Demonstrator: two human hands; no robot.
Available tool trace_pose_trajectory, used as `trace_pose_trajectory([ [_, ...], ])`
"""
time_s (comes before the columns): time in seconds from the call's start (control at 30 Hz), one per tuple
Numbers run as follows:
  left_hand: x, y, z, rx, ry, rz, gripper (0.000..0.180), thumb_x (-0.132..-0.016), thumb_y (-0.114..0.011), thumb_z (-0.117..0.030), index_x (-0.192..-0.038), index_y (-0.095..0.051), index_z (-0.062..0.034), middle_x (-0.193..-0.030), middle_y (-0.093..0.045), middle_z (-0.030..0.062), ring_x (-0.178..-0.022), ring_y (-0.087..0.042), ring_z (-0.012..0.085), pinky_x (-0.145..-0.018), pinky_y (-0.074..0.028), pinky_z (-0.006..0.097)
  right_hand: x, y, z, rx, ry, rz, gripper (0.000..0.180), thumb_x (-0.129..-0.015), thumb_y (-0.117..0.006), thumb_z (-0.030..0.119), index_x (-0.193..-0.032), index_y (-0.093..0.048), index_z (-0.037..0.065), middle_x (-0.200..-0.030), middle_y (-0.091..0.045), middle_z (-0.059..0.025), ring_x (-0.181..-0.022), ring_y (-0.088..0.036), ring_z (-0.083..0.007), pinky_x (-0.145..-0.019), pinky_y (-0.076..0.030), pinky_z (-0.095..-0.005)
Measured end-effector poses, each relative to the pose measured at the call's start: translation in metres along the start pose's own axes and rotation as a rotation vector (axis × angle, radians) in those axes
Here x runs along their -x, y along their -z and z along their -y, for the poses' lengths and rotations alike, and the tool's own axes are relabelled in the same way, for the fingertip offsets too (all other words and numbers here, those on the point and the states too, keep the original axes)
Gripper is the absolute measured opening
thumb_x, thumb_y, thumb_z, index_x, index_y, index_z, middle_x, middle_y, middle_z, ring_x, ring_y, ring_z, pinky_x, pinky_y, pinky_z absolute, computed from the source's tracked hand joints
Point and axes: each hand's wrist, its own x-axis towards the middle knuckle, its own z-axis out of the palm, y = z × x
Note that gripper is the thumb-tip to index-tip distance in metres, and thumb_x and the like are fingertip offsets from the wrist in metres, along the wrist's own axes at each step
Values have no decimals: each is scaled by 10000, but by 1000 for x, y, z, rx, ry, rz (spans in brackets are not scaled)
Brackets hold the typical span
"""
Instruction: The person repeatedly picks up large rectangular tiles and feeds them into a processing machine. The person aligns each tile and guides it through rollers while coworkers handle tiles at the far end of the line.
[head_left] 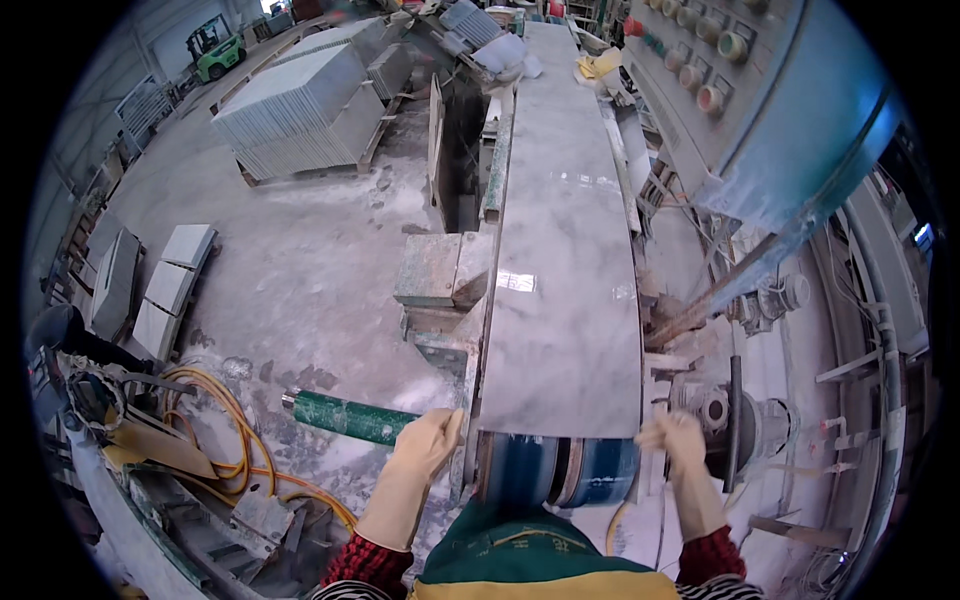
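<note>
A long grey-white stone slab (565,330) lies flat along the conveyor in front of me, its near edge just above the blue rollers (600,470). Cream rubber gloves cover both my hands. My left hand (430,440) is beside the slab's near left corner, over the conveyor's side rail, with fingers curled closed and no object visible in them. Off the near right corner, my right hand (677,436) hovers with its fingers loosely bent and somewhat apart, slightly blurred. Neither hand visibly grips the slab. My green apron (520,550) is against the conveyor's end.
A green roller (355,417) projects at left, near coiled orange hoses (235,430). Stacked slabs (300,110) stand on the floor farther back, with a green forklift (213,50) beyond. A control cabinet (740,130) overhangs the right side above a motor (755,430).
</note>
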Motion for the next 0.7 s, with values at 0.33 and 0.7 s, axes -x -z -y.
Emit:
trace_pose_trajectory([
  [0.33,86,-7,29,169,258,128,510,-1088,-526,-435,-1161,-698,39,-932,-800,155,-842,-768,240,-815,-583,361,-7,-168,8,834,1177,36,522,-968,-649,326,-1363,-654,-15,-1387,-658,-241,-1310,-584,-432,-1150,-448,-486],
  [0.7,138,-32,48,409,402,12,459,-1104,-533,-380,-1173,-696,43,-1000,-802,157,-917,-772,235,-852,-612,344,-47,-214,-16,846,1280,151,556,-1005,-612,353,-1448,-594,19,-1535,-560,-218,-1446,-485,-390,-1258,-326,-476],
])
